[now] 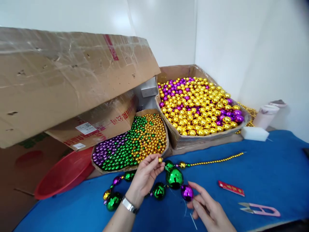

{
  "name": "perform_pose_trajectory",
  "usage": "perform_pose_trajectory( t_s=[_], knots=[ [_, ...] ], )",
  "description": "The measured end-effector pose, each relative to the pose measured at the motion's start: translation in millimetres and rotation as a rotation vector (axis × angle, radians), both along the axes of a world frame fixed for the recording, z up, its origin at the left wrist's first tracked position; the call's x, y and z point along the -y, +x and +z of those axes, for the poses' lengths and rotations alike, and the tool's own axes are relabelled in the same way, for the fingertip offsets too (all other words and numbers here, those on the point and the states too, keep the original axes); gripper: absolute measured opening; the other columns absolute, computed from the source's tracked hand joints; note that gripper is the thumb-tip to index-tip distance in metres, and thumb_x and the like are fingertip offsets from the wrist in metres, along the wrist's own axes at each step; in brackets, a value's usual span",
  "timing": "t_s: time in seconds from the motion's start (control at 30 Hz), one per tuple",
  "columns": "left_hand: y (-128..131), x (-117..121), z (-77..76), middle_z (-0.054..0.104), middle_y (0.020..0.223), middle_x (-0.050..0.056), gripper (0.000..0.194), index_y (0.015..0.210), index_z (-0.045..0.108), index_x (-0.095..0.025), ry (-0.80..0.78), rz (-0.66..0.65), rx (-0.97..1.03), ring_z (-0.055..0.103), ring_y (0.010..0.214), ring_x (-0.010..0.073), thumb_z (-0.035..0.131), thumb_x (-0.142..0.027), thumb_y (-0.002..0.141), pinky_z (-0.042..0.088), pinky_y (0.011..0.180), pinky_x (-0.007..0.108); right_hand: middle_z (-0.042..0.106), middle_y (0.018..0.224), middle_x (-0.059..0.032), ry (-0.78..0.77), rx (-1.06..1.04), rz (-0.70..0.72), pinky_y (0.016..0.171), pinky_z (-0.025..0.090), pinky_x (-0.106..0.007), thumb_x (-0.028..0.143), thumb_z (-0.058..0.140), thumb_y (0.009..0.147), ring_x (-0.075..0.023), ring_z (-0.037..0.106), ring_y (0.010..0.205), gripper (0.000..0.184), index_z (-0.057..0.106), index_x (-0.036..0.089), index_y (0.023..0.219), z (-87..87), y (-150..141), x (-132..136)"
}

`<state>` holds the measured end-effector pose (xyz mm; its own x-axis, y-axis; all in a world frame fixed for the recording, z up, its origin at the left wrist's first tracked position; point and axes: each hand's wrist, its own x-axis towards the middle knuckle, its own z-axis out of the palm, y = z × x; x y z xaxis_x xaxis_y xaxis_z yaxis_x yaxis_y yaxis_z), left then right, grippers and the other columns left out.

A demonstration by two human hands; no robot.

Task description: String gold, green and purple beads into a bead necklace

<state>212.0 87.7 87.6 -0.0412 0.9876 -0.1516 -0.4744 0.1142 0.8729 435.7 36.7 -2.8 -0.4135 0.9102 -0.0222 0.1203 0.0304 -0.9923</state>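
Between the thumb and fingers of my left hand (151,167) is a small gold bead (160,159), close to a green ball bead (169,165). My right hand (205,204) has its thumb and fingers against a shiny purple ball bead (187,192). Touching the purple one is a large green ball bead (174,178), part of a bead string lying on the blue cloth (265,161). Another green bead (159,190) sits below my left hand. Clear thread and a thin white stick (193,221) show under my right hand.
A large carton (207,138) holds gold and purple balls; a lower box (166,135) holds small purple, green and gold beads. Pink-handled thread snips (262,209) and a red packet (231,188) lie right. A red basin (65,174) stands left, beneath cardboard flaps (79,71).
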Motion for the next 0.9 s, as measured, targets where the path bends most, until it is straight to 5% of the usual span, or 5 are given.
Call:
perform_pose_trajectory(
  t_s=[0.47,0.77,0.9],
  knots=[
    [12.2,8.7,4.6,0.062,0.085,0.002,0.018,0.085,0.064,-0.017,0.076,0.061,-0.144,0.065,0.082,0.0170,0.073,-0.023,0.071,0.052,0.072,0.025,0.067,0.083,-0.0042,0.033,0.010,-0.011,0.065,0.048,-0.028,0.050,0.034,0.093,-0.0163,0.063,0.066,0.049,0.035,0.023,0.134,-1.4,3.1,0.4],
    [29.6,9.9,-19.3,0.066,0.083,0.004,0.017,0.087,0.065,-0.016,0.099,0.044,-0.456,0.059,0.076,0.0142,0.068,-0.028,0.076,0.047,0.072,0.024,0.065,0.090,-0.0039,-0.058,-0.049,-0.065,0.078,0.049,-0.033,0.046,0.034,0.095,-0.0189,0.065,0.084,0.047,0.031,0.021,0.134,-30.8,-1.5,-10.5],
    [37.3,9.9,-18.2,0.067,0.084,0.006,0.014,0.078,0.065,-0.017,0.109,-0.022,-0.569,0.060,0.076,0.0175,0.066,-0.031,0.077,0.047,0.070,0.027,0.064,0.089,-0.0028,-0.033,-0.008,-0.048,0.074,0.051,-0.032,0.037,0.035,0.094,-0.0179,0.066,0.079,0.043,0.031,0.022,0.135,-42.0,2.3,-14.6]
  ],
)
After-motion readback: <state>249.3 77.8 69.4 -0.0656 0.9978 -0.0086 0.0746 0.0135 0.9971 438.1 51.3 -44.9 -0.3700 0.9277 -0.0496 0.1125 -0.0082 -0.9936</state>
